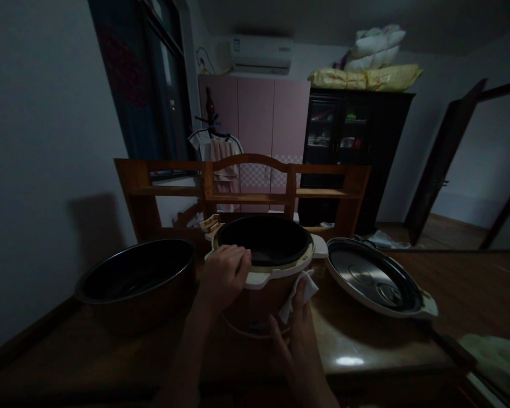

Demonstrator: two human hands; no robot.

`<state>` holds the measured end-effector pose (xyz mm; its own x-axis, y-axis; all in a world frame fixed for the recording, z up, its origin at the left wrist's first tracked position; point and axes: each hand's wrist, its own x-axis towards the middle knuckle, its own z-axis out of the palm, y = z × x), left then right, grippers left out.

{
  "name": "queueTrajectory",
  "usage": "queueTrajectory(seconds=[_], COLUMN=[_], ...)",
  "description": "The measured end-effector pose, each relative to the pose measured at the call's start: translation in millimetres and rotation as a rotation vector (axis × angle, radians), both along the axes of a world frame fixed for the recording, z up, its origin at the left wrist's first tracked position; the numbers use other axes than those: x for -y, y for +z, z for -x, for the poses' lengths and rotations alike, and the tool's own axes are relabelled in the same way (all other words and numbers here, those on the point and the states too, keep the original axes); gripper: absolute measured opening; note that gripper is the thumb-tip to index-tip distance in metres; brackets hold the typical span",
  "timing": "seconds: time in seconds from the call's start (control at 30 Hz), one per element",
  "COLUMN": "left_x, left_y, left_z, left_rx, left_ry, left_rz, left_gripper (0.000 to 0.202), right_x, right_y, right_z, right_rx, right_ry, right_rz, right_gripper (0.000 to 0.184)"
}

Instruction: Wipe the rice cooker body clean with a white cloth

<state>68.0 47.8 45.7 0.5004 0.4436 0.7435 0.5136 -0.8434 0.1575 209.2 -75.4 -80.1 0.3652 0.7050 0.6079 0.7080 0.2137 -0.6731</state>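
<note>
A rice cooker [255, 306] with a white rim and a black inside stands on the wooden table in the middle of the head view. My left hand [226, 275] is closed over the left front of its rim. In my right hand [300, 343] is a white tissue [309, 288], pressed against the cooker's right front side. To the left lies a large black inner pot [140, 292], open side up. On the right, the cooker's round lid [368, 275] rests with its shiny metal underside up. Dim light hides detail inside the cooker.
A wooden shelf rack [249, 198] rises behind the cooker, and a glossy table top [348, 351] spreads in front. Pale green fabric [495, 360] lies low at the right. Farther back stand a pink wardrobe [255, 113] and a dark cabinet [378, 136].
</note>
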Motion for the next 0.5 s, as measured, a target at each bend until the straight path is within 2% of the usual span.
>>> queueTrajectory(seconds=[0.27, 0.37, 0.5], left_x=[-2.2, -2.0, -1.5], left_y=[-1.9, -1.5, -0.7], left_z=[-0.6, -0.7, -0.6], left_rx=[-0.005, 0.004, 0.004], left_ry=[0.013, -0.002, 0.0], left_rz=[-0.012, -0.01, -0.007], left_gripper=[0.038, 0.038, 0.037], right_x=[-3.1, -5.0, -7.1], right_y=[16.4, 11.0, -6.2], right_z=[-21.5, -26.5, -24.7], right_rx=[-0.153, -0.187, -0.25], right_ry=[0.051, 0.036, 0.009], right_rz=[-0.05, -0.045, 0.0], right_gripper=[0.073, 0.071, 0.072])
